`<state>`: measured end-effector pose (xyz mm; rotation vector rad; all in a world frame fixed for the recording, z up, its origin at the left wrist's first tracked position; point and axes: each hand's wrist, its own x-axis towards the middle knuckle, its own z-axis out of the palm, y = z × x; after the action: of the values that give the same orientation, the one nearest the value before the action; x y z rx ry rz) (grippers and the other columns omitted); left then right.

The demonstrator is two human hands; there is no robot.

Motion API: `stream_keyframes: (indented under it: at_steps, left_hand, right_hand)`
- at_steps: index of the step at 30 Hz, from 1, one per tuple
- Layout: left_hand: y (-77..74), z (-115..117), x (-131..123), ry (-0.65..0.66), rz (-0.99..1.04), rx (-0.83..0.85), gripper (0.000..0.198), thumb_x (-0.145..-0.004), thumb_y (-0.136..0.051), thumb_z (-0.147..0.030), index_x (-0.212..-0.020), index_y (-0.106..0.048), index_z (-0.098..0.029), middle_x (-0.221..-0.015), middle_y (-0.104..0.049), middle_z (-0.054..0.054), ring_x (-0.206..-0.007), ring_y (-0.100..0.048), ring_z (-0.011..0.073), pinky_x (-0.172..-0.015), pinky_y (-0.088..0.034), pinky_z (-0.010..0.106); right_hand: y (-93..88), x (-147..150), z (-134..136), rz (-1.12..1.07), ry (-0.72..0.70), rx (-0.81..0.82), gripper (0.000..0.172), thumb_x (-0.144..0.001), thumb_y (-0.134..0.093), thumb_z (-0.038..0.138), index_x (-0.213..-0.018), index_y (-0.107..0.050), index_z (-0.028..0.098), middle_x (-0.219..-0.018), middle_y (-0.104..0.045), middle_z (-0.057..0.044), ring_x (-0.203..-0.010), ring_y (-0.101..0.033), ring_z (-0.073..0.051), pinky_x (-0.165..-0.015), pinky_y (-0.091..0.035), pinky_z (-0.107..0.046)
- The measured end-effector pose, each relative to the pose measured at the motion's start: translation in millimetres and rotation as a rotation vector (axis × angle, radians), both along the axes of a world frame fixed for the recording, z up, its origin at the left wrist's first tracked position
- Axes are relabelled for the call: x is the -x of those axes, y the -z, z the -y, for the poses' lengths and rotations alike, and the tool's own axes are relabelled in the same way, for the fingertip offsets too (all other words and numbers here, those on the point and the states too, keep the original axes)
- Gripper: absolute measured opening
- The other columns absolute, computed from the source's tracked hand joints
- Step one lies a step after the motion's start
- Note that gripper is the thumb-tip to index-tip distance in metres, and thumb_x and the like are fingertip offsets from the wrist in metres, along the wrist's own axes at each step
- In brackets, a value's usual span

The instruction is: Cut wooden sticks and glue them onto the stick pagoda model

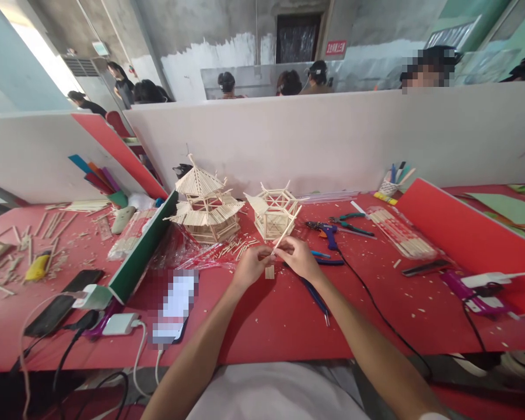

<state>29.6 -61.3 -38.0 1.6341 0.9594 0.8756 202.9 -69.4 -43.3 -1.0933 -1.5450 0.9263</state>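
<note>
A thin wooden stick (289, 226) slants up and to the right between my hands. My right hand (299, 256) pinches it near its lower part. At its lower end, the fingertips of my left hand (254, 266) are closed on it too. Just behind my hands stands a small open-topped stick frame (271, 221) with one roof panel on its left. Left of that is a stick pavilion model (203, 204) with a tiered, pointed roof. A small piece of joined sticks (269, 272) lies on the table below my fingers.
A glue gun (329, 233), pliers (354, 225) and tweezers (315, 298) lie to the right. Packed sticks (402, 233) rest beyond them. A lit phone (175, 306) lies at left, near a green divider (146, 251). Cords cross the red table (262, 332). People sit behind the white partition (332, 140).
</note>
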Motion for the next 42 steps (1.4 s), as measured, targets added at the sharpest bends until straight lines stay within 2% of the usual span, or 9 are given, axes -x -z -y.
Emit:
stream_keyframes:
  at_steps: [12,18,23,26,30,34,38,40,42]
  left_hand:
    - [-1.8,-0.4,-0.6,-0.041,-0.012,0.035,0.027,-0.077,-0.069,-0.041,-0.083,-0.072,-0.015,-0.078,-0.073,0.005,-0.074,-0.069,0.02,-0.072,-0.058,0.032]
    - [-1.5,-3.0,1.4,-0.047,0.052,0.085,0.031,-0.074,-0.073,-0.045,-0.08,-0.069,-0.015,-0.078,-0.072,0.006,-0.075,-0.07,0.0212,-0.072,-0.059,0.034]
    - [2.3,-7.8,3.8,-0.099,0.09,0.128,0.031,-0.069,-0.076,-0.044,-0.076,-0.065,-0.015,-0.072,-0.069,0.003,-0.068,-0.069,0.0193,-0.069,-0.059,0.033]
    - [3.5,-10.0,5.7,-0.117,0.089,0.132,0.03,-0.07,-0.075,-0.043,-0.074,-0.064,-0.015,-0.071,-0.069,0.003,-0.068,-0.07,0.0193,-0.068,-0.058,0.031]
    - [4.3,-11.7,8.9,-0.125,0.067,0.108,0.028,-0.071,-0.074,-0.041,-0.073,-0.063,-0.016,-0.071,-0.069,0.003,-0.068,-0.069,0.0189,-0.067,-0.057,0.03]
    - [4.6,-12.4,10.9,-0.147,0.033,0.079,0.025,-0.072,-0.072,-0.04,-0.072,-0.064,-0.016,-0.071,-0.069,0.003,-0.069,-0.068,0.019,-0.068,-0.057,0.031]
    - [4.7,-13.0,11.7,-0.161,0.017,0.074,0.022,-0.072,-0.071,-0.038,-0.072,-0.064,-0.017,-0.071,-0.069,0.002,-0.069,-0.068,0.0186,-0.068,-0.058,0.031]
    - [4.7,-13.4,12.4,-0.164,0.013,0.073,0.022,-0.072,-0.071,-0.037,-0.072,-0.064,-0.017,-0.07,-0.069,0.002,-0.068,-0.068,0.0184,-0.068,-0.058,0.03]
    - [4.2,-13.7,13.3,-0.164,0.018,0.076,0.022,-0.072,-0.071,-0.038,-0.072,-0.064,-0.017,-0.07,-0.069,0.002,-0.067,-0.069,0.0185,-0.068,-0.058,0.03]
  right_hand:
    - [-1.8,-0.6,0.9,0.03,-0.008,-0.025,0.014,-0.084,-0.065,0.026,-0.097,-0.068,0.02,-0.087,-0.074,-0.005,-0.081,-0.072,-0.021,-0.077,-0.057,-0.033]
    - [-3.2,-0.3,1.1,0.024,-0.02,-0.004,0.013,-0.084,-0.063,0.025,-0.096,-0.066,0.021,-0.092,-0.074,-0.005,-0.085,-0.071,-0.02,-0.076,-0.057,-0.031]
    - [-10.6,-10.2,-0.2,0.093,0.018,-0.054,0.017,-0.087,-0.058,0.025,-0.101,-0.066,0.021,-0.096,-0.073,-0.006,-0.088,-0.07,-0.019,-0.079,-0.055,-0.031]
    - [-20.1,-20.9,2.5,0.276,0.033,-0.079,0.015,-0.088,-0.057,0.024,-0.1,-0.066,0.021,-0.094,-0.073,-0.005,-0.085,-0.069,-0.019,-0.077,-0.053,-0.031]
    - [-31.0,-33.6,12.7,0.708,0.065,-0.038,0.015,-0.086,-0.065,0.031,-0.098,-0.065,0.021,-0.095,-0.073,-0.007,-0.088,-0.068,-0.024,-0.079,-0.05,-0.034]
    - [-34.5,-39.1,24.1,1.069,0.099,0.091,0.044,-0.08,-0.073,0.049,-0.106,-0.061,0.016,-0.111,-0.068,-0.019,-0.108,-0.063,-0.036,-0.086,-0.047,-0.043]
    - [-35.6,-37.7,31.8,1.228,0.118,0.305,0.077,-0.071,-0.076,0.062,-0.125,-0.055,0.012,-0.13,-0.058,-0.027,-0.123,-0.053,-0.044,-0.092,-0.044,-0.051]
    - [-36.2,-35.2,34.0,1.26,0.109,0.363,0.082,-0.069,-0.077,0.063,-0.129,-0.053,0.013,-0.133,-0.056,-0.027,-0.125,-0.051,-0.045,-0.094,-0.043,-0.053]
    - [-36.9,-32.7,34.9,1.284,0.097,0.375,0.078,-0.071,-0.076,0.059,-0.13,-0.053,0.013,-0.132,-0.056,-0.026,-0.124,-0.052,-0.045,-0.094,-0.043,-0.053]
